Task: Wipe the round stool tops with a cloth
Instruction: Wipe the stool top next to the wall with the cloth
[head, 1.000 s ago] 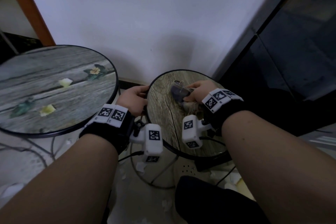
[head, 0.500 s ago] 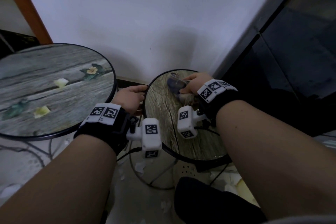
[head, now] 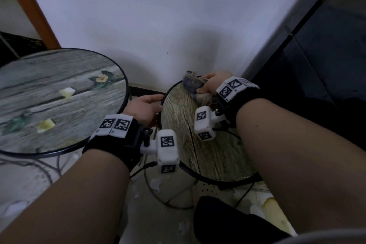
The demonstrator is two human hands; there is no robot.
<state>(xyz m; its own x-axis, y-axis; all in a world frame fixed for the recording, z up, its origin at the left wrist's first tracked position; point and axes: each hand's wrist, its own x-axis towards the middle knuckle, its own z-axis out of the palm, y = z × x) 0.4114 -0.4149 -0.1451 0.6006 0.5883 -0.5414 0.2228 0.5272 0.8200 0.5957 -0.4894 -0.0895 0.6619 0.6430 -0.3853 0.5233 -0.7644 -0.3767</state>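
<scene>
A small round stool top (head: 210, 152) with a brown wood-grain print and a black rim stands in the middle of the view. My right hand (head: 213, 84) grips a crumpled grey-purple cloth (head: 191, 83) and presses it on the far edge of that top. My left hand (head: 145, 108) holds the small stool's left rim, fingers curled over it. A larger round top (head: 59, 105) with a grey plank print, flowers and leaves stands to the left, with two yellowish scraps on it.
A white wall rises behind both stools, and a dark glass door (head: 326, 55) runs along the right. An orange wooden post (head: 33, 8) leans at the far left. White and yellow scraps litter the floor (head: 154, 184) around the wire legs. A dark knee (head: 227, 222) is below.
My right hand has slid the cloth away from me, from the middle of the small top to its far edge. My left hand has stayed on the rim.
</scene>
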